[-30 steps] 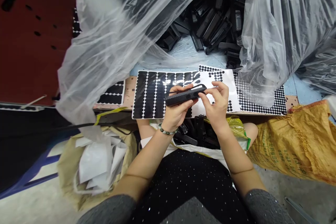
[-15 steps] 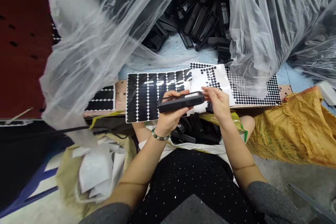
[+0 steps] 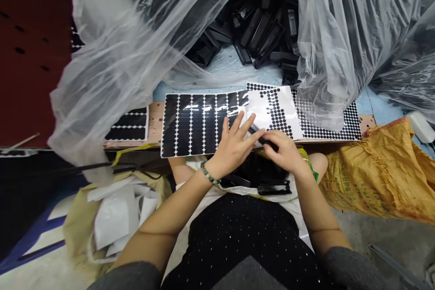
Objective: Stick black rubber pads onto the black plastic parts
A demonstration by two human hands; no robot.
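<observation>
My left hand (image 3: pixel 234 149) is spread with its fingers stretched out over the right end of a sheet of black oblong stickers (image 3: pixel 197 124). Its fingertips reach the white bare backing. Close beside it, my right hand (image 3: pixel 283 152) has curled fingers around a dark plastic part (image 3: pixel 273 146), mostly hidden by both hands. Under the hands, a white sheet with small round black stickers (image 3: pixel 278 113) overlaps the oblong ones. Below, a black plastic housing (image 3: pixel 273 187) lies on top of other dark parts in my lap.
Many black plastic housings (image 3: pixel 261 31) are heaped on the blue tabletop (image 3: pixel 231 65) between hanging clear plastic sheeting (image 3: pixel 136 41). A yellow woven sack (image 3: pixel 377 172) stands at right. At left, a bag holds crumpled white paper (image 3: pixel 117 217). More round stickers (image 3: pixel 350 122) lie at right.
The black housing that my left hand held up is no longer there. A housing now shows in my lap. My left hand has opened flat, and my right hand has come lower around a dark part.
</observation>
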